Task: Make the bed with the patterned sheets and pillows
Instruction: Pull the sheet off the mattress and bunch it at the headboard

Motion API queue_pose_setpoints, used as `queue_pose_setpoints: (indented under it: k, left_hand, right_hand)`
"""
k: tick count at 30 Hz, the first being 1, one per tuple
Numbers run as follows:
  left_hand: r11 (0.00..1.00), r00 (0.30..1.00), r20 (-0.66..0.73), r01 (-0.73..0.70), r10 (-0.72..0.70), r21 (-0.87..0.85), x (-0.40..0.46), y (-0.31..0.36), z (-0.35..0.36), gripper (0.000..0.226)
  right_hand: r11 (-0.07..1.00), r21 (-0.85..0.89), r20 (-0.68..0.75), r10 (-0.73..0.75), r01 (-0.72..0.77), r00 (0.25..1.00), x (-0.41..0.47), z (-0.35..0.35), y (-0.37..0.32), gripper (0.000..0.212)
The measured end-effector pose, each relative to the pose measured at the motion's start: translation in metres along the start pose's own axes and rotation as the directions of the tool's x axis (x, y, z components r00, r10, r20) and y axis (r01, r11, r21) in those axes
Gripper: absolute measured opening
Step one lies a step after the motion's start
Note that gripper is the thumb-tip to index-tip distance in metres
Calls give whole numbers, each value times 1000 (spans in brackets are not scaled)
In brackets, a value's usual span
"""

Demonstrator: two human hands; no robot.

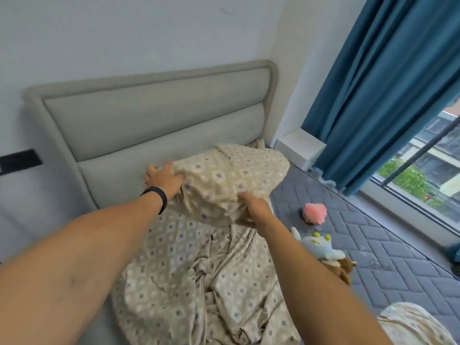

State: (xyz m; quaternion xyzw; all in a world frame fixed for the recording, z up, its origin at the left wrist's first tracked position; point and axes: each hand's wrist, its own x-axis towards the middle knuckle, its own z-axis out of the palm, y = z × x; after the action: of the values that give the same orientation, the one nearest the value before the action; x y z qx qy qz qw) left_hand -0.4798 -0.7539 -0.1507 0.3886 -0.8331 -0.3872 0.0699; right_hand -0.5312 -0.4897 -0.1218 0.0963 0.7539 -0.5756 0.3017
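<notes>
From the head camera, I am seeing the patterned pillow [229, 180] being held up just in front of the padded headboard [154, 115], above the crumpled patterned sheet [199, 277]. My left hand [163, 179] is gripping its left end, fingers curling around the fabric. My right hand [254, 211] is clutching the near lower edge, fingers bunching into the cover. A second pillow [413, 324] is lying at the bottom right.
</notes>
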Motion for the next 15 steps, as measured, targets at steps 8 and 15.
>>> queue_pose_setpoints:
  k: [8, 15]
  left_hand:
    - [975, 854, 518, -76, -43, 207, 0, -30, 36, 37]
    - [925, 611, 790, -330, 56, 190, -45, -11, 149, 11]
  right_hand:
    - [877, -392, 118, 347, -277, 931, 19, 21, 67, 46]
    - [910, -298, 28, 312, -290, 950, -1, -32, 94, 45]
